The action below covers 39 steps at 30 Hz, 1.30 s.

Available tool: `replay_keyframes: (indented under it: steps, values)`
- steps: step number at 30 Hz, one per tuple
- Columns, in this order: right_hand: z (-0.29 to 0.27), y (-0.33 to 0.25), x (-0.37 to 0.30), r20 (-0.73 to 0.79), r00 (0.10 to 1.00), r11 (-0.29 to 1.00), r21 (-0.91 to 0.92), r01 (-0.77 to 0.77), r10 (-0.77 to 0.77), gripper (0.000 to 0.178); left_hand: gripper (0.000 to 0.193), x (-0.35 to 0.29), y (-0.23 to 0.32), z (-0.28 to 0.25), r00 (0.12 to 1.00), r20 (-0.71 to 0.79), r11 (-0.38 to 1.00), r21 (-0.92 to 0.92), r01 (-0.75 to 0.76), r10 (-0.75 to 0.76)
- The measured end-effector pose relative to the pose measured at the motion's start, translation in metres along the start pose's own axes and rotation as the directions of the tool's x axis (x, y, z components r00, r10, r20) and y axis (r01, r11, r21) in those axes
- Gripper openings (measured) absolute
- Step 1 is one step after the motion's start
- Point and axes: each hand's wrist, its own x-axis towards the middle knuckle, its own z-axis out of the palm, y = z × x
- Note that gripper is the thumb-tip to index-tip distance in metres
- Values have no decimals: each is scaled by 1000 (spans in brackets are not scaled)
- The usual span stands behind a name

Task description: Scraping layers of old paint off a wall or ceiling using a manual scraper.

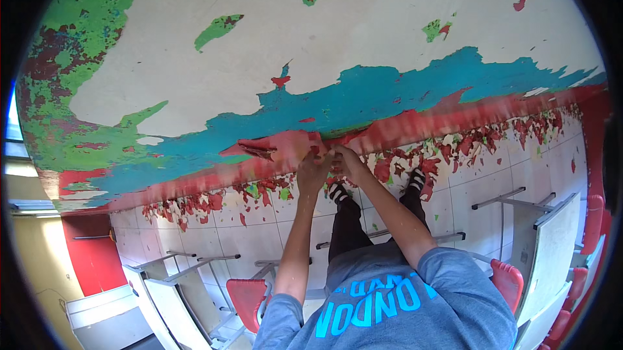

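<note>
Peeling paint off a wall looks like the work here, and it seems well on its way. Most of the wall point(259, 58) in view is bare and pale. A few green and red bits are stuck on it. Lots of chips point(464, 145) lie along the floor point(480, 197) at its foot.

A good deal looks left to do. Green paint point(97, 19) covers the far left part, with dark red spots in it. Blue paint point(363, 94) runs across in a wide band. Red paint point(415, 126) is on the wall below the blue, down near the chips.

A red flap point(292, 145) sticks out low on the wall, with a rip in its left part. The left hand point(313, 171) and right hand point(350, 162) are close together at its right end. Their fingers are bent, but I cannot tell how far open each hand is, or if either one has hold of the flap.
</note>
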Motion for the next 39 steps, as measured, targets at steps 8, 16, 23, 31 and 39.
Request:
replay_keyframes:
  steps: [8, 16, 23, 31, 39]
  values:
    - [9, 11, 34, 96, 984, 949, 291, 119, -152, 13, 40, 30, 32, 3, 998, -9, 875, 480, -53, 66]
    - [22, 40, 37, -307, 936, 978, 57, 199, -173, 17, 34, 19, -20, 11, 964, 122, 914, 308, -264, 238]
    - [9, 50, 16, -126, 987, 991, -76, -106, 96, 14, 31, -5, -44, 13, 966, 205, 915, 336, -222, 158]
    - [-10, 19, -18, 110, 993, 999, -21, -44, 46, 30, 28, -58, -58, 19, 923, 200, 935, 73, -348, 328]
    - [24, 6, 14, 275, 961, 964, 252, -86, 14, 27, 37, -90, -53, 36, 953, 261, 949, -228, 216, -154]
